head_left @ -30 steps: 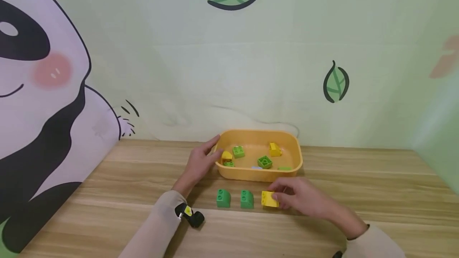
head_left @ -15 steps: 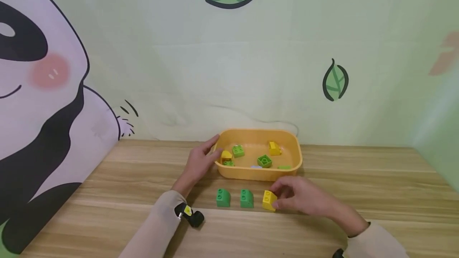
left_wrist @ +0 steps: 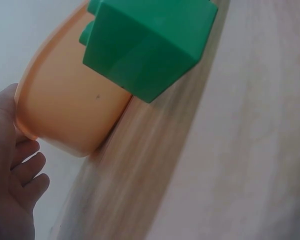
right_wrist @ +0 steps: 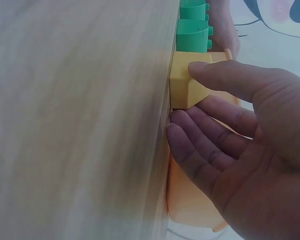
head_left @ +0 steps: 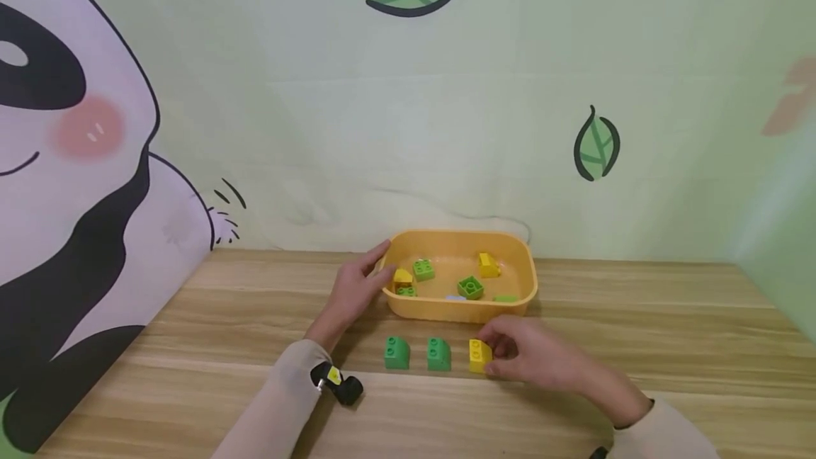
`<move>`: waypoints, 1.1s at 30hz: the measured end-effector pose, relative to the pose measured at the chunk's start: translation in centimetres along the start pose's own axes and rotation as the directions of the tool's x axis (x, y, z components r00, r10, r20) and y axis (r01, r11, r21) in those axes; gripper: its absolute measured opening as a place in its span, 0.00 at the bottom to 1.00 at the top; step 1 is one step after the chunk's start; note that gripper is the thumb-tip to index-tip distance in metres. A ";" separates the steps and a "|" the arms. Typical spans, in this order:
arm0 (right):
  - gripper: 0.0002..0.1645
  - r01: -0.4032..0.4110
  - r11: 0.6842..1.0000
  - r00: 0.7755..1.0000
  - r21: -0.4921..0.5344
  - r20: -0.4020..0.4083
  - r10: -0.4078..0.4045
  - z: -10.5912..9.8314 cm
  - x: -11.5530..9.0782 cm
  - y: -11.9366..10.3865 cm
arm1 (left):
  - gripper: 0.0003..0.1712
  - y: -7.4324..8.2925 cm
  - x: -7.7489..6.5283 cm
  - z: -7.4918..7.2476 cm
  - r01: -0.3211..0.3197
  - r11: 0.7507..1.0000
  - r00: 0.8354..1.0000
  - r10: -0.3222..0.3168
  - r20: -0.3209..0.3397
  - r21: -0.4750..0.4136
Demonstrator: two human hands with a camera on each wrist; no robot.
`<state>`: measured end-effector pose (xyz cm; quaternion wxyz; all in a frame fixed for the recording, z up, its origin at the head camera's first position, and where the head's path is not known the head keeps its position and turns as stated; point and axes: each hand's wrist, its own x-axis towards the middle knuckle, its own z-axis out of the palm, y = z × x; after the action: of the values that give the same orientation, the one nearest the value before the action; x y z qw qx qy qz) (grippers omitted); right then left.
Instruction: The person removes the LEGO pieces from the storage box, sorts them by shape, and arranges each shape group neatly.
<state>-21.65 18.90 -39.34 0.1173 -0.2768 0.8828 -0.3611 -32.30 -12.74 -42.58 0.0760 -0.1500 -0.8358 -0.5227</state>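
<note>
Pinching a yellow block (head_left: 478, 357), the right hand (head_left: 542, 354) is near 2 green blocks (head_left: 438, 355).

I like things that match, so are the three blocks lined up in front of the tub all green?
No, beside the two green blocks stands a yellow block, pinched by the right hand.

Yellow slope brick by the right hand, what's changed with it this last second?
The yellow slope brick has turned slightly and edged right. The right hand's thumb has slid toward its near right edge; the hand still pinches it. Unchanged: both green slope bricks, the orange-yellow basin and the left hand on its rim.
</note>
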 end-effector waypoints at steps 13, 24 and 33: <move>0.21 0.020 1.000 1.000 -0.025 -0.007 -0.020 0.1 0.0 0.1 | 0.33 -0.2 0.0 0.0 0.009 1.000 1.000 -0.009 0.008 0.002; 0.22 -0.038 0.998 0.999 0.040 0.039 0.036 -0.5 -0.2 -0.4 | 0.33 -0.1 0.0 -0.1 0.007 1.000 1.000 -0.007 0.005 0.013; 0.21 -0.032 0.999 0.997 0.008 0.070 0.032 -2.5 -1.0 -1.3 | 0.33 0.1 -0.1 -0.1 0.015 1.000 1.000 -0.015 0.006 0.013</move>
<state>-21.34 20.17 -36.67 0.1552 -0.2746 0.8808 -0.3531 -32.21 -12.80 -42.45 0.0705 -0.1447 -0.8403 -0.5176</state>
